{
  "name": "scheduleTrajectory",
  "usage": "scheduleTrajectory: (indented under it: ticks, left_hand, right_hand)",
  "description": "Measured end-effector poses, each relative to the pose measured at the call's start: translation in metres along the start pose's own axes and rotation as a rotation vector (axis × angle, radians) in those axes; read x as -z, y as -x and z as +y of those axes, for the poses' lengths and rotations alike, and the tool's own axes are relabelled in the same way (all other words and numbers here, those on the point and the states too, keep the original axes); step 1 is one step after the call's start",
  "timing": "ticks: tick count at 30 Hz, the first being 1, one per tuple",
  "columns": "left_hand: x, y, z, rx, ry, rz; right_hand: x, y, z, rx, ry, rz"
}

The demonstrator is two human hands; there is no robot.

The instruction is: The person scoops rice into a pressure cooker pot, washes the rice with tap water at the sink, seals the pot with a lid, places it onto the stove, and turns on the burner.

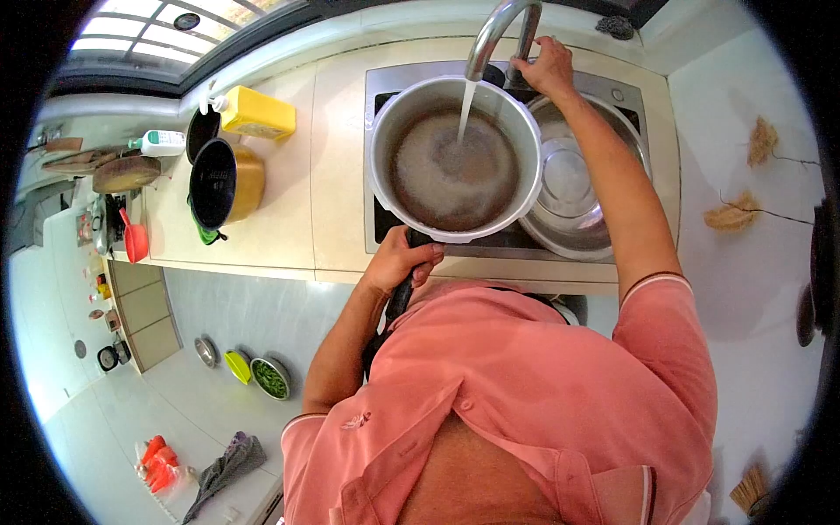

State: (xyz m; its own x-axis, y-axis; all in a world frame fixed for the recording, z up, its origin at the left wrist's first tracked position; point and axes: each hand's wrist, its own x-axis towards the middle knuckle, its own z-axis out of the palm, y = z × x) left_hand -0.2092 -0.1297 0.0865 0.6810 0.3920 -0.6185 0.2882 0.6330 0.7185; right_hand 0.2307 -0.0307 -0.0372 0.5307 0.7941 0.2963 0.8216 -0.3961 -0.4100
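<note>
Sink (398, 80), pot handle (401, 297) toward person (525, 367)

Under the tap (484, 51), over the left of the sink (394, 80), a pot (381, 175); to its right, a basin (567, 184); left on the counter (341, 96), a jug (261, 114) beyond a bucket (247, 182).

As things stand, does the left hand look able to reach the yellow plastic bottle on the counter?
Probably not: the left hand grips the black handle of the silver metal pot. Once free, it would likely find mostly bare beige counter toward the yellow bottle.
</note>
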Motion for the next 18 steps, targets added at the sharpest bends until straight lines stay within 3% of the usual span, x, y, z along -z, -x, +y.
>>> scheduleTrajectory:
  ticks: [18]
  left_hand:
    - [-0.0014,0.0033,0.0028,0.009,-0.011,0.023]
  right_hand:
    - [-0.0036,-0.0018,-0.0029,-0.046,0.011,0.003]
